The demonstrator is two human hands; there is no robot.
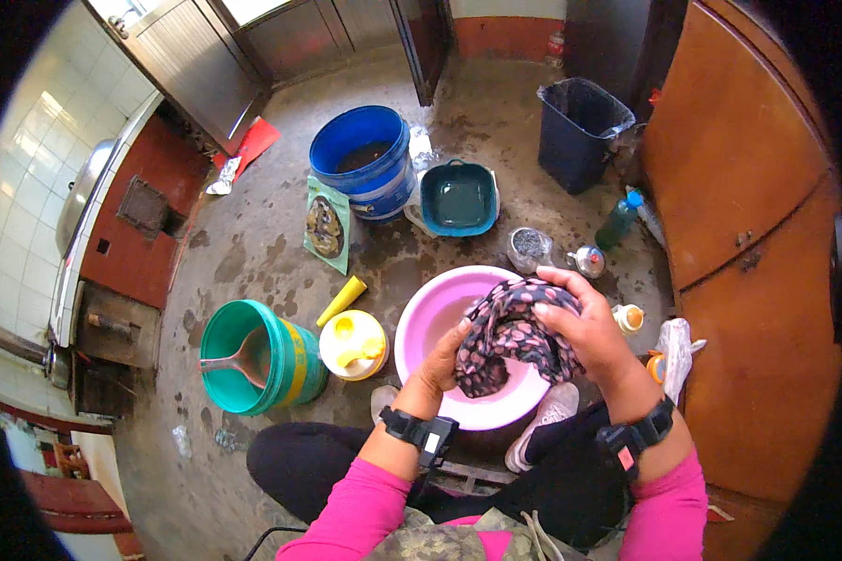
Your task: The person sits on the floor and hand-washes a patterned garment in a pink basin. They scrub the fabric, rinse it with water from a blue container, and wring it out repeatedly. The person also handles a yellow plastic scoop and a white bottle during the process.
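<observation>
A black cloth with pink dots [519,329] is bunched between my two hands, above a pink plastic basin [421,315] that stands on the floor between my feet. My left hand [443,361] grips the cloth's left end, and my right hand [579,319] grips its right side, thumb and fingers spread around the folds. The basin's inside is partly hidden by the cloth; some liquid seems to show at its left. Left of the basin stands a white tub with a yellow lid [354,343], and beyond it a green bucket [217,379] with a pink dipper [249,359] inside.
Ahead stand a blue bucket [386,172], a teal basin [495,203] and a black bin [575,140]. A green pouch [327,228] lies near the blue bucket. Right of my basin are a metal lidded pot [589,261], a green bottle [616,223] and a wooden cabinet [737,182].
</observation>
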